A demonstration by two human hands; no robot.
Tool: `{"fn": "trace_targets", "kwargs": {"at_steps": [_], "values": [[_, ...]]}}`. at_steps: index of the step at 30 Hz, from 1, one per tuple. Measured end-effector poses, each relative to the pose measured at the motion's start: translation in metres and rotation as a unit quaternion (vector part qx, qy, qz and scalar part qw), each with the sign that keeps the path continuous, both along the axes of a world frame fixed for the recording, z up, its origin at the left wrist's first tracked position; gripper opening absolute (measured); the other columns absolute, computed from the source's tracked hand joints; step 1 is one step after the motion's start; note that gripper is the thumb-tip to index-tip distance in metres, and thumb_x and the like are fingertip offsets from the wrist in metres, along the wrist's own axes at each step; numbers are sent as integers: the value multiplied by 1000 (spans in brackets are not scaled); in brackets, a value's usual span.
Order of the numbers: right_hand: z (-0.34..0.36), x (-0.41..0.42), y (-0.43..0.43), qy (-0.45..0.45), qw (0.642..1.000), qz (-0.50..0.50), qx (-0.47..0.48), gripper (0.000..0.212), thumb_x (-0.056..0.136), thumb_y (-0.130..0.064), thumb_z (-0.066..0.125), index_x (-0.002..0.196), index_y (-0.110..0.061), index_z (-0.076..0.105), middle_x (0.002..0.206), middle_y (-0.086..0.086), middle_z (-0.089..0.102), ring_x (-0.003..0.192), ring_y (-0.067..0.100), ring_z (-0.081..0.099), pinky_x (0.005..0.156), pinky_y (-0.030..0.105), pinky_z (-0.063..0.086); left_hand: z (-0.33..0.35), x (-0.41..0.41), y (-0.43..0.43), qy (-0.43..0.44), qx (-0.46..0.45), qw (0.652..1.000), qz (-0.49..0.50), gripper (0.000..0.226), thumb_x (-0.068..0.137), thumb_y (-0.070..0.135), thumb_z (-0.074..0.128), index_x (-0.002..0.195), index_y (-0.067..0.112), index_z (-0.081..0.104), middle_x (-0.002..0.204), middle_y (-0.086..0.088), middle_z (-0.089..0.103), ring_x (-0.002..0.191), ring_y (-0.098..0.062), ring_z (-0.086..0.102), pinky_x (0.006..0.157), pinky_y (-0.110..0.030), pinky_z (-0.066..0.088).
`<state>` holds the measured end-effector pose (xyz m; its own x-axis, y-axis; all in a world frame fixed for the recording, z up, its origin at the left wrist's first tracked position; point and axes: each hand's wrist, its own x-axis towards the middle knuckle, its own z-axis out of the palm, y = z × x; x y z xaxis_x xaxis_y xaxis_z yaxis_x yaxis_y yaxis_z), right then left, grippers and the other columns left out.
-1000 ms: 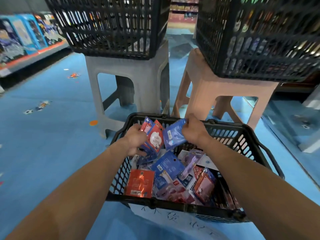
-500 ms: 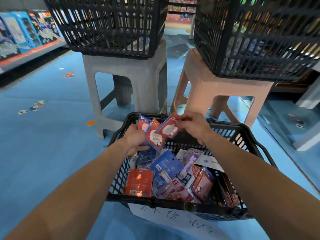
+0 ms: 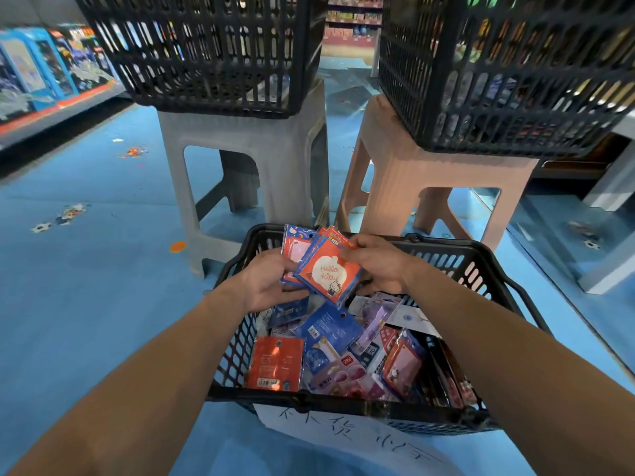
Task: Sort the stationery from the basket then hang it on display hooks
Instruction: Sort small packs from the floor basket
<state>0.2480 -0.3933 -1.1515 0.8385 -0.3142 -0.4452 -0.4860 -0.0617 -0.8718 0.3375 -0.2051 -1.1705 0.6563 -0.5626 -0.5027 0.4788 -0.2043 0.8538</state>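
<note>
A black shopping basket (image 3: 488, 273) stands on the blue floor in front of me, filled with several packets of stationery (image 3: 330, 341) in red, blue and purple. Over its far end my left hand (image 3: 271, 283) holds a small fan of red and blue packets (image 3: 293, 250). On top of that fan lies a red Hello Kitty packet (image 3: 328, 274), and my right hand (image 3: 376, 261) pinches its upper right edge. A red packet (image 3: 275, 364) lies flat at the basket's near left corner.
Beyond the basket, a grey stool (image 3: 247, 159) and a pink stool (image 3: 433, 173) each carry a large black crate (image 3: 213, 53) (image 3: 508, 73). A shelf of blue boxes (image 3: 41, 77) runs along the left. A handwritten paper sign (image 3: 343, 438) hangs on the basket's near side.
My right hand has brought the red Hello Kitty packet down onto the fan in my left hand, face up. One second ago that hand held a blue packet.
</note>
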Motion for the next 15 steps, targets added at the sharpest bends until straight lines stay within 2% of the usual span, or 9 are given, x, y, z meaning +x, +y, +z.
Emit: {"fn": "trace_targets", "kwargs": {"at_steps": [3,7,10,13,15], "values": [[-2,3,1,-30,999,-45,3,11,99,-13,63,105,-15,55,101,8,73,85,19,69,68,34,56,0,1,-1,5,5,1000,19,22,102,6,47,114,17,62,97,-8,77,88,-23,72,76,-40,57],[-4,6,-7,-59,992,-97,-55,20,95,-6,65,113,-8,57,113,16,71,89,20,69,71,35,59,-4,4,2,20,17,998,55,15,106,24,47,107,18,61,102,-10,72,101,-28,67,79,-43,55],[-4,5,-12,-78,988,-111,-72,19,95,-5,67,108,-13,56,112,15,70,91,22,70,62,31,57,-7,7,5,27,13,998,60,21,106,31,46,111,19,62,101,-11,72,102,-29,67,80,-45,55],[-2,6,-11,-93,989,-101,-59,20,94,-5,68,100,-17,54,114,14,70,97,26,72,68,36,62,-9,8,4,37,20,998,38,33,104,38,47,121,16,65,105,-13,75,106,-29,69,81,-47,55],[-2,8,-7,-97,990,-88,-56,20,94,-4,69,102,-16,54,114,13,70,96,25,72,73,38,63,-7,6,2,37,23,999,5,36,102,40,48,120,15,67,106,-13,76,106,-29,70,82,-47,56]]}}
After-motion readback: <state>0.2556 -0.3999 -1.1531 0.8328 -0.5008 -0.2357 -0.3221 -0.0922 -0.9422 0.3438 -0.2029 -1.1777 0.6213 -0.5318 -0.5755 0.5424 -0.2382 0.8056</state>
